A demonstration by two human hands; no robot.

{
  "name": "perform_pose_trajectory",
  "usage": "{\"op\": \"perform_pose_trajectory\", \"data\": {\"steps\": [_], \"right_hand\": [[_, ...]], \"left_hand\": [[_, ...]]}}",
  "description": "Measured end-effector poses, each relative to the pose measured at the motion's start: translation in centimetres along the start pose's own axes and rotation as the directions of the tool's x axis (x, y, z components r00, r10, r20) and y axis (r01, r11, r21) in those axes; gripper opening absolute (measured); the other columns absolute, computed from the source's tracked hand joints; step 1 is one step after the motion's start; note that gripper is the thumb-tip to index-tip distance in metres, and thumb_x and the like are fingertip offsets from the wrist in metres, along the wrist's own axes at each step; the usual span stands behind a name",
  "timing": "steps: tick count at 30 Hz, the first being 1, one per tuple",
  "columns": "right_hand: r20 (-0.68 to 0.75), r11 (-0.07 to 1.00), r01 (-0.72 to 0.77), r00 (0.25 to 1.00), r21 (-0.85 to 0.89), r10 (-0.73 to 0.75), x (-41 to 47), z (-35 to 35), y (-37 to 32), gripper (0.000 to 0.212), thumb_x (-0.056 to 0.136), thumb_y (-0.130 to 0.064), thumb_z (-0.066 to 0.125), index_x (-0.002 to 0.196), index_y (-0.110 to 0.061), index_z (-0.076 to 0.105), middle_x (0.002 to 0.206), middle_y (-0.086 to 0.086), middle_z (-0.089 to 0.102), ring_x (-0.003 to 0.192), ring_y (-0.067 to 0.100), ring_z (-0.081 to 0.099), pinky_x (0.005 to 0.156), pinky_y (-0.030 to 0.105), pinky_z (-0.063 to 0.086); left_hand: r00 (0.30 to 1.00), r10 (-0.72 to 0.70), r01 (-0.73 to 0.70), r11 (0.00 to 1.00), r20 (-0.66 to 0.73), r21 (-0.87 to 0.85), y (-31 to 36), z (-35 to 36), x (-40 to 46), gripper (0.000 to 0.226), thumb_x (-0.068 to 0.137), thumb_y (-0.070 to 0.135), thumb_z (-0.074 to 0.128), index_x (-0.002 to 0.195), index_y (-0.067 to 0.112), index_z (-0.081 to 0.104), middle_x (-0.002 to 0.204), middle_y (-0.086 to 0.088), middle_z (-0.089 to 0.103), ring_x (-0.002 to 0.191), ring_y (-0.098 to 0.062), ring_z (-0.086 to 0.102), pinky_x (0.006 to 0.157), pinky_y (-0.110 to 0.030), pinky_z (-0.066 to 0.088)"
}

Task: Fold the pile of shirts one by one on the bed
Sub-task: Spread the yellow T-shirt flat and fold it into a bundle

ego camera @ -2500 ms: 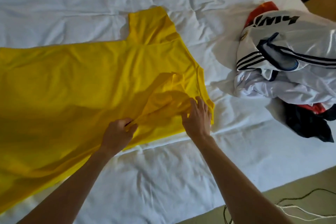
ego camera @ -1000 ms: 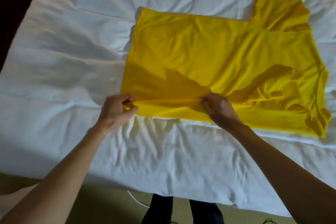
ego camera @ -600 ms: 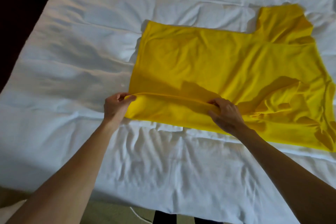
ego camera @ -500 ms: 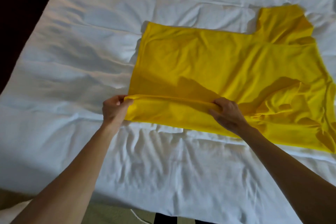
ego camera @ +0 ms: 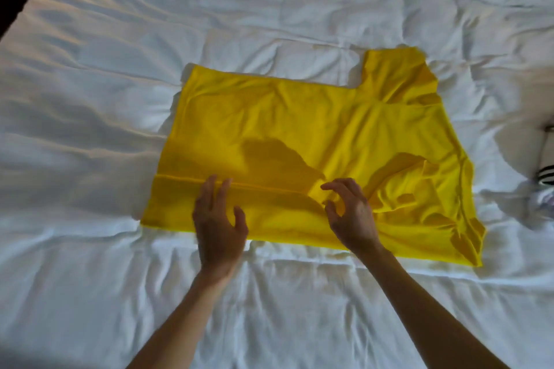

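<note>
The yellow shirt (ego camera: 299, 135) lies spread across the middle of the frame on the white bed (ego camera: 120, 54), its hem toward the left and its collar end toward the right. The near long edge is already turned over onto the body, leaving a straight fold line running left to right just above my hands. The near sleeve sits bunched and wrinkled at centre right, and the far sleeve (ego camera: 398, 75) sticks out flat at the upper right, not yet folded in.

My left hand (ego camera: 218, 222) is over the folded strip with its fingers straight and slightly spread, fingertips at the fold line; my grip there pinches nothing. My right hand (ego camera: 350, 213) hovers beside the crumpled sleeve with loosely curled fingers, holding nothing that I can see.

I judge this shirt about a third folded: the far side and sleeve must come in, then the length doubled over. At the right edge of the frame, a striped white garment (ego camera: 545, 183) peeks in, so more shirts appear to be waiting.
</note>
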State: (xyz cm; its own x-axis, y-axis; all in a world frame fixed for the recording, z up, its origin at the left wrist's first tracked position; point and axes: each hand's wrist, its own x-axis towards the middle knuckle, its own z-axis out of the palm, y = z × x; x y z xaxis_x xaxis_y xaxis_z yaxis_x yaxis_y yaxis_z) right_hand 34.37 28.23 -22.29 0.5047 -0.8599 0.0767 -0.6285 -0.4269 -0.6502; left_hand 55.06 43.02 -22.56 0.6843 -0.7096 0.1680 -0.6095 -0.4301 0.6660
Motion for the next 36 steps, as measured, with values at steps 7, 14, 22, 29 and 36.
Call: {"op": "perform_pose_trajectory", "data": {"steps": [7, 14, 22, 29, 36], "right_hand": [[0.203, 0.911, -0.137, 0.952, -0.389, 0.23, 1.7, -9.2, 8.7, 0.085, 0.051, -0.019, 0.051, 0.136, -0.024, 0.055, 0.151, 0.01, 0.039, 0.139, 0.033, 0.033, 0.107, 0.046, 0.03], [0.391, 0.914, 0.007, 0.905, -0.406, 0.166, 5.1, -11.9, 11.3, 0.031, 0.086, -0.019, 0.073, 0.117, -0.019, 0.072, 0.13, 0.007, 0.061, 0.123, 0.035, 0.051, 0.095, 0.044, 0.046], [0.198, 0.824, -0.1, 0.948, -0.558, 0.249, 6.4, -11.4, 9.1, 0.059, 0.08, -0.03, 0.068, 0.138, -0.029, 0.054, 0.15, 0.005, 0.041, 0.14, 0.029, 0.032, 0.112, 0.056, 0.021], [-0.278, 0.812, -0.46, 0.883, -0.359, 0.377, -6.3, -10.0, 12.3, 0.054, 0.081, -0.027, 0.053, 0.132, -0.014, 0.058, 0.142, 0.013, 0.05, 0.127, 0.038, 0.045, 0.1, 0.054, 0.04], [-0.24, 0.632, -0.699, 0.711, -0.335, 0.661, -7.8, -13.4, 15.4, 0.044, 0.083, -0.043, 0.061, 0.121, -0.02, 0.062, 0.117, 0.005, 0.063, 0.108, 0.031, 0.054, 0.087, 0.046, 0.037]], "left_hand": [[0.829, 0.419, -0.386, 0.908, 0.371, -0.163, 9.2, 11.0, -6.8, 0.032, 0.088, 0.014, 0.051, 0.116, 0.016, 0.068, 0.131, -0.007, 0.063, 0.122, -0.028, 0.058, 0.093, -0.046, 0.052], [0.781, 0.326, -0.464, 0.873, 0.533, 0.147, 8.3, 11.6, -8.5, 0.054, 0.102, 0.035, 0.039, 0.154, 0.025, 0.034, 0.165, -0.005, 0.019, 0.153, -0.026, 0.014, 0.119, -0.052, 0.015], [0.791, 0.298, -0.475, 0.849, 0.535, 0.23, 8.3, 12.0, -8.6, 0.057, 0.103, 0.039, 0.032, 0.157, 0.022, 0.025, 0.166, -0.008, 0.014, 0.153, -0.027, 0.014, 0.12, -0.06, 0.014], [0.69, 0.504, -0.583, 0.812, 0.52, -0.013, 9.5, 13.1, -9.9, 0.052, 0.104, 0.034, 0.033, 0.153, 0.018, 0.034, 0.162, -0.006, 0.028, 0.15, -0.026, 0.025, 0.114, -0.058, 0.027], [0.668, 0.484, -0.577, 0.817, 0.566, -0.019, 11.1, 14.6, -10.8, 0.054, 0.103, 0.038, 0.033, 0.15, 0.012, 0.041, 0.16, -0.009, 0.031, 0.15, -0.026, 0.024, 0.117, -0.052, 0.025]]}}
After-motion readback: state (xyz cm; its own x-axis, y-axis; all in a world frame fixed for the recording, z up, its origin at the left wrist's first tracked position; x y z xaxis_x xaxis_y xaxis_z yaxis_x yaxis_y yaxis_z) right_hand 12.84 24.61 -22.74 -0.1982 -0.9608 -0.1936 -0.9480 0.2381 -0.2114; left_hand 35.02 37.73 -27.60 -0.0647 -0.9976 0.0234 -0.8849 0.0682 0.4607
